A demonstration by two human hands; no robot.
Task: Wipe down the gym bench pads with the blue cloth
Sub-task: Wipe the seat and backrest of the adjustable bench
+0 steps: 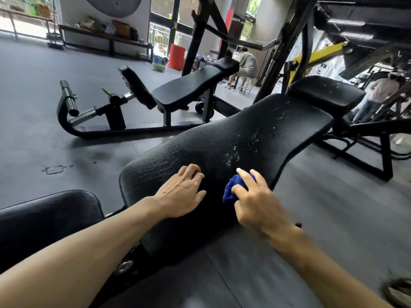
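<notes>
A long black bench pad (233, 134) runs from the near middle up to the right, with white droplets and streaks along its middle. A smaller head pad (327, 94) sits at its far end and a seat pad (44, 216) lies at the near left. My right hand (255, 201) holds a bunched blue cloth (231, 192) down on the near part of the long pad, fingers curled over it. My left hand (184, 192) rests on the same pad just left of the cloth, fingers bent and holding nothing.
A second black bench machine (189, 87) with a steel roller bar (69, 96) stands behind to the left. A dark rack frame (287, 52) rises at the back right. A person sits on a stool (244, 65) far back; another stands at the right (378, 92).
</notes>
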